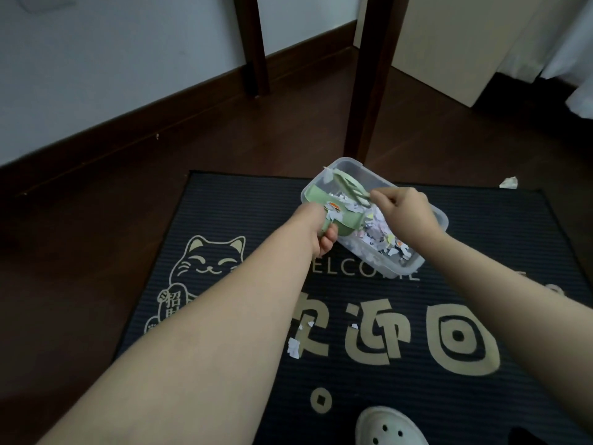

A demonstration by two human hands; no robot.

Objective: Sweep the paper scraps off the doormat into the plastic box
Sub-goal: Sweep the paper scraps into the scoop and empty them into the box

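Doormat [481, 239] carrying plastic box [407, 268] of paper scraps [380, 236].
Our left fingers [329, 240] grip the dustpan [316, 194]; right fingers [382, 197] pinch the brush [348, 186].

I see a dark ribbed doormat [481, 245] printed with a beige cat [211, 261] and beige characters [398, 329], a clear plastic box [349, 162] of mostly white paper scraps [378, 236] flecked orange and yellow, a pale green dustpan [316, 194] and brush [348, 184], a white shoe [390, 427] and dark brown floor [96, 220].
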